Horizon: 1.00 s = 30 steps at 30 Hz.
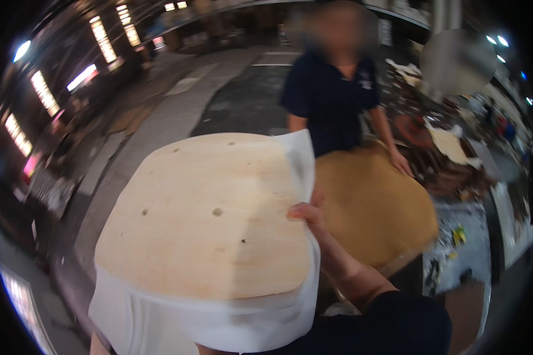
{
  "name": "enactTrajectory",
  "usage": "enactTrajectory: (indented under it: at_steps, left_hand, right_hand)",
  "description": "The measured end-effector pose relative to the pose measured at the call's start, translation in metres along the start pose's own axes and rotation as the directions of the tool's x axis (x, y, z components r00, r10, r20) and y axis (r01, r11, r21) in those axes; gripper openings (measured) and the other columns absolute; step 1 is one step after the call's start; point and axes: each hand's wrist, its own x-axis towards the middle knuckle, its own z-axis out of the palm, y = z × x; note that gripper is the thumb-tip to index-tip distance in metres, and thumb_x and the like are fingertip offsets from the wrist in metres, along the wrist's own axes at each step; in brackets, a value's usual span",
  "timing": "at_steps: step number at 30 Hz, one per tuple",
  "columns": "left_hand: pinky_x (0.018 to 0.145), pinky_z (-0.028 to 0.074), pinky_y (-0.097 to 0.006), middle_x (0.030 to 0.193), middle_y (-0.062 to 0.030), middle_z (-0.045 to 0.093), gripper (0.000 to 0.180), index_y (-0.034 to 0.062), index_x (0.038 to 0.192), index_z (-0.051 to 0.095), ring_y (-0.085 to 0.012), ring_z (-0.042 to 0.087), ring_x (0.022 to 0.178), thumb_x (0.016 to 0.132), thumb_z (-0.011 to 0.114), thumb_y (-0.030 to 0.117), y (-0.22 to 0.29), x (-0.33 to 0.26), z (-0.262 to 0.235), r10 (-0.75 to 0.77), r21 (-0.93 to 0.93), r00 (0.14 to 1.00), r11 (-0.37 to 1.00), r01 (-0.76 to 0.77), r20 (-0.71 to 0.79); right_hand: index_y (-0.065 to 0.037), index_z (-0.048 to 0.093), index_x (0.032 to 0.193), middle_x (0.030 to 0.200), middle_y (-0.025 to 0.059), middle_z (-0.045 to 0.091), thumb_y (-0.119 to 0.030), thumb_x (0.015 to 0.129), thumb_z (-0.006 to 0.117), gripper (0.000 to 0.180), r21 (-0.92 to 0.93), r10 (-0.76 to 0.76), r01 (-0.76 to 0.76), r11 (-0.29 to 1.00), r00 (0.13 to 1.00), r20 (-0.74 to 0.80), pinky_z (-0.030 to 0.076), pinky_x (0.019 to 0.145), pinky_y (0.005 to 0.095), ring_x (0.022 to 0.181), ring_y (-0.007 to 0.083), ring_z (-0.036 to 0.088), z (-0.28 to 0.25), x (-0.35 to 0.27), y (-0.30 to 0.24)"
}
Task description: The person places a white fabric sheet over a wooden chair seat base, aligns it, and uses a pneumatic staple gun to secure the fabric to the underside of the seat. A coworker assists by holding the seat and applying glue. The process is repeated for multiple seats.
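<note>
1. Clearance: pale wood panel (201, 242) is up in front of the wearer. Left edge faces grey floor (154, 127); right edge overlaps tan board (376, 204) in view, gap unclear.
2. Grip: right hand (309, 214) grasping the panel's right edge, thumb on the face. Left hand hidden, can't tell its grip.
3. Room: co-worker (328, 100) stands at the tan board, one hand on its rim. Grey surface (471, 216) at right carries a yellow item (459, 235).
4. Panel: rounded corners, light grain, several holes; white sheet (249, 322) beneath hangs past the near edge.
</note>
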Motion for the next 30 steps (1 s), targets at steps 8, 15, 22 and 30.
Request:
enactTrajectory:
  at_steps: [8, 15, 22, 30]
  left_hand:
    - [0.117, 0.052, -0.048, 0.161, -0.0211, 0.058, 0.075, -0.0017, 0.166, 0.043, -0.0358, 0.063, 0.140, 0.110, 0.069, 0.041, -0.106, 0.032, 0.049, -0.164, -0.001, 0.985, 0.986, 0.164, 0.054]
    - [0.117, 0.053, -0.048, 0.160, -0.0213, 0.059, 0.073, -0.0017, 0.166, 0.044, -0.0360, 0.063, 0.140, 0.111, 0.067, 0.041, -0.228, 0.019, 0.127, -0.216, -0.021, 0.972, 0.975, 0.219, 0.089]
    - [0.116, 0.053, -0.048, 0.160, -0.0214, 0.059, 0.072, -0.0017, 0.166, 0.044, -0.0362, 0.063, 0.140, 0.112, 0.065, 0.041, -0.313, -0.007, 0.198, -0.202, -0.023, 0.977, 0.979, 0.204, 0.068]
    - [0.116, 0.054, -0.049, 0.159, -0.0215, 0.060, 0.070, -0.0018, 0.165, 0.044, -0.0364, 0.064, 0.139, 0.114, 0.062, 0.041, -0.367, -0.025, 0.231, -0.215, -0.057, 0.975, 0.974, 0.218, 0.058]
  right_hand:
    - [0.008, 0.062, 0.145, 0.130, 0.0259, 0.076, -0.015, 0.086, 0.067, 0.064, 0.180, 0.183, -0.190, 0.965, 0.982, 0.056, 0.063, 0.105, 0.0507, 0.111, 0.0388, 0.078, -0.151, -0.043, -0.078]
    - [0.005, 0.064, 0.144, 0.124, 0.0233, 0.078, -0.015, 0.083, 0.070, 0.064, 0.112, 0.050, -0.046, 0.993, 0.998, -0.035, 0.065, 0.100, 0.0466, 0.107, 0.0329, 0.079, -0.309, -0.078, -0.182]
    - [0.006, 0.061, 0.149, 0.130, 0.0249, 0.077, -0.020, 0.084, 0.071, 0.070, 0.060, 0.192, -0.192, 0.980, 0.981, 0.009, 0.065, 0.102, 0.0476, 0.108, 0.0367, 0.080, -0.400, -0.088, -0.269]
    - [0.004, 0.061, 0.150, 0.129, 0.0250, 0.077, -0.029, 0.091, 0.072, 0.069, -0.071, 0.207, -0.217, 0.974, 0.971, -0.121, 0.064, 0.101, 0.0487, 0.107, 0.0367, 0.080, -0.468, -0.077, -0.333]
